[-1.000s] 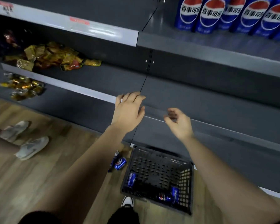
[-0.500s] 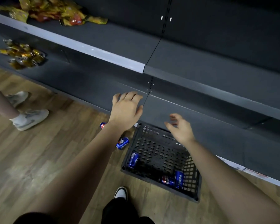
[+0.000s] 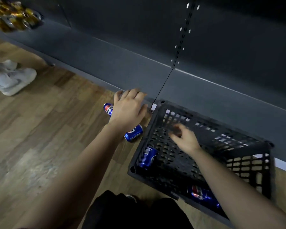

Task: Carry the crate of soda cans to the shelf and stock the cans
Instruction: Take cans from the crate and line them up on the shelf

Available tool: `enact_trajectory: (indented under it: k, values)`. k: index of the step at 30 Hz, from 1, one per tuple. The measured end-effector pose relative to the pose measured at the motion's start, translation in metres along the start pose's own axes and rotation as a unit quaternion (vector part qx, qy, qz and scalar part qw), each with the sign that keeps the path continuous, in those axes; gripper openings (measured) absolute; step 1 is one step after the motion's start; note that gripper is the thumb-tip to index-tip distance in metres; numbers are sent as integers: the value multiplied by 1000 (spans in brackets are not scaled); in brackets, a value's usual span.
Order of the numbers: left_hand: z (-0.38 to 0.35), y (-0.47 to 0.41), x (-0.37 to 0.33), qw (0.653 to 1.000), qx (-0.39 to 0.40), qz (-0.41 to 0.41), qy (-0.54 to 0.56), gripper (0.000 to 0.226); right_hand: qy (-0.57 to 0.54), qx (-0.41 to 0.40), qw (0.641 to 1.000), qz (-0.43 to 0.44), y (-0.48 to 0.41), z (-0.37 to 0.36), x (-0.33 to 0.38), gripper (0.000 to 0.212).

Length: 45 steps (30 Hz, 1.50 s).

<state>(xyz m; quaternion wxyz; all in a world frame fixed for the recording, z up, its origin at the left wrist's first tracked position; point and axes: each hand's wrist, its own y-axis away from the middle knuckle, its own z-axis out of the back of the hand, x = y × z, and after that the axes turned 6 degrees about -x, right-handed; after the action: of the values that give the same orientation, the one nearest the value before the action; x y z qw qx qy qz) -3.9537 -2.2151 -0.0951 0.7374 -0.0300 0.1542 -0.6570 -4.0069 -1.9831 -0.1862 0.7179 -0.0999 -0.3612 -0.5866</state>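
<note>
Crate (image 3: 248, 164) draws both hands down from shelf height, so another pickup looks due. Left hand (image 3: 129, 109), spread and empty, hovers over two floor cans (image 3: 134, 133) beside the crate's left wall. Right hand (image 3: 185, 139), loosely curled and empty, reaches inside the black lattice, where two blue cans (image 3: 148, 158) lie at its left and near edges.

Four cans show plainly: two on the floor (image 3: 40, 129), far can (image 3: 108, 109) and near can (image 3: 134, 133); two in the one crate (image 3: 172, 166), left can (image 3: 147, 158) and right can (image 3: 200, 193). Two grips, left grip (image 3: 129, 108) and right grip (image 3: 185, 139). Two white shoes (image 3: 13, 81). Gold packets (image 3: 12, 20), too blurred to count.
</note>
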Motion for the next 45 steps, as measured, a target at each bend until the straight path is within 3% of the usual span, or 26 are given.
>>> enact_trajectory:
  k: [5,16,26,33,38,42,45]
  values:
    - [-55,26,22,1000,-3,16,-15,56,24,24,999,-1,-18,-53,-42,49]
    - [-106,75,48,999,-23,34,-6,32,51,61,996,29,-26,-126,-80,46]
    - [-120,90,48,999,6,33,-24,38,30,156,987,-13,-30,-156,-87,47]
    - [-126,93,47,999,33,30,-26,50,96,190,977,-5,-36,-165,-85,55]
    - [-131,92,49,998,45,38,-18,43,62,192,978,-57,-43,-172,-96,48]
    - [-136,93,51,998,47,40,-18,38,-24,185,975,-120,-36,-181,-102,57]
    - [-136,92,51,998,53,42,-18,40,-57,183,974,-123,-34,-182,-104,35]
